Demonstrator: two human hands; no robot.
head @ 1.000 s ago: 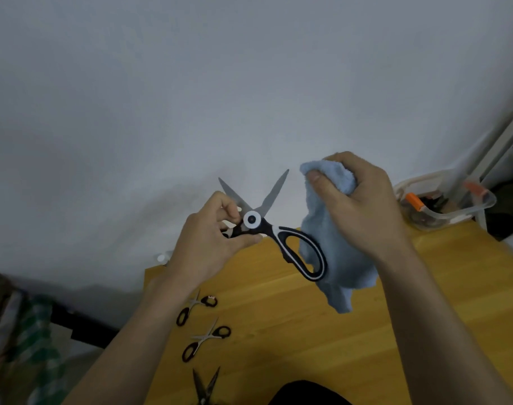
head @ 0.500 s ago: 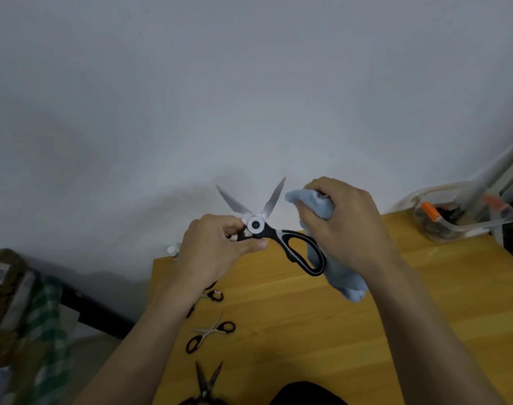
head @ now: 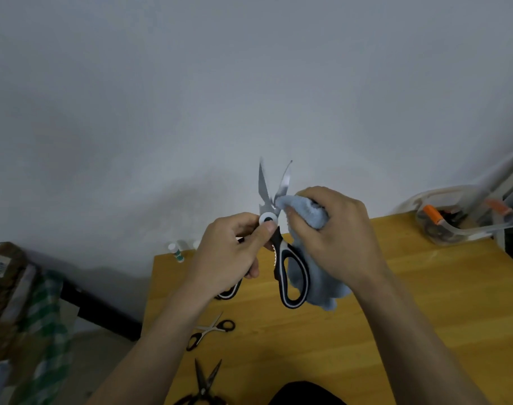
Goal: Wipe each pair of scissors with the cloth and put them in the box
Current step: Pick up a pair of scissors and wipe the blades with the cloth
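I see the left hand (head: 229, 255) gripping the large black-and-white scissors (head: 278, 238) near the pivot, thumb pressed against the white pivot disc, fingers curled round the near handle. The blades are parted and point up toward the wall. The right hand (head: 334, 235) has its fingers bunched round the blue cloth (head: 305, 211), which touches the base of the right-side blade; the rest of the cloth hangs behind the free handle loop.

Around: a small pair of black-handled scissors (head: 211, 330) lies on the table (head: 424, 302) below the left wrist, blades partly open. A second pair (head: 205, 384) lies at the bottom edge, blades open toward the hands, handles partly cut off by the frame. A small white bottle (head: 176, 252) stands at the table's far left corner. The clear plastic box (head: 465, 220) sits at the far right corner, well apart from the hands, with orange-handled items inside; contents otherwise unclear.

Edges: the table's left edge runs just beside the left forearm; beyond it, a green checked fabric (head: 44, 331) and brown parcels (head: 3, 273). The far edge meets the grey wall. Between the right forearm and the box I see bare wood.
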